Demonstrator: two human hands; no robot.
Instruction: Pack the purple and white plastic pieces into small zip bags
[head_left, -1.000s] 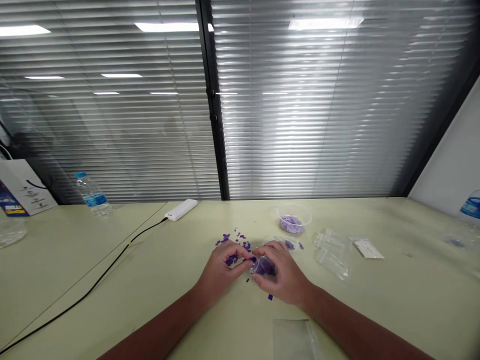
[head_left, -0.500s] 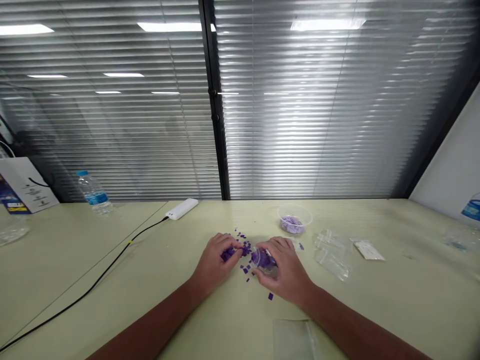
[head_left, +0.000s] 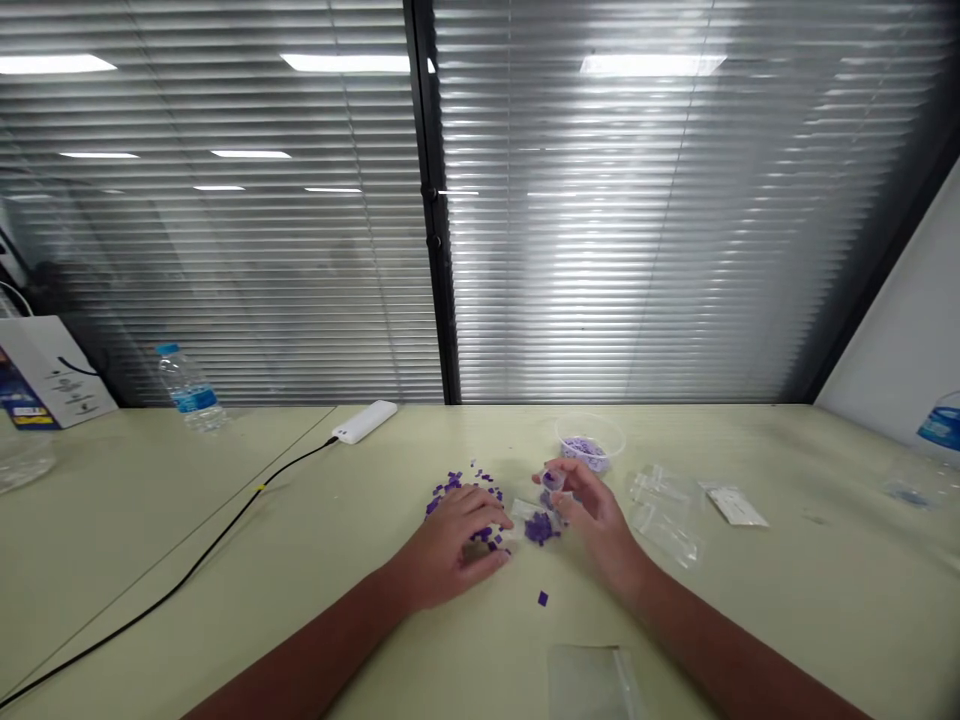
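Note:
My right hand (head_left: 592, 515) grips a small clear cup (head_left: 552, 480) between thumb and fingers, tilted, with a little purple inside. Just below the cup, a heap of dark purple square pieces (head_left: 538, 528) lies by what looks like a small clear plastic bag (head_left: 519, 508), partly hidden. My left hand (head_left: 461, 545) rests low over the table with its fingers apart, holding nothing that I can see. Around and beneath it are scattered purple pieces (head_left: 454, 483), some covered by the fingers. One single purple square (head_left: 543, 598) lies nearer to me.
Behind my right hand stands a round clear tub (head_left: 589, 452) of lilac pieces. Empty clear bags (head_left: 666, 515) and a small white packet (head_left: 735, 503) lie to the right, another clear bag (head_left: 592, 685) in front. A white power bank (head_left: 364, 422) with black cable and a water bottle (head_left: 191, 390) are left.
My right hand has lifted and tilted the small cup, and a purple heap now shows below it. My left hand has opened from its pinch and moved slightly nearer to me, uncovering more scattered pieces.

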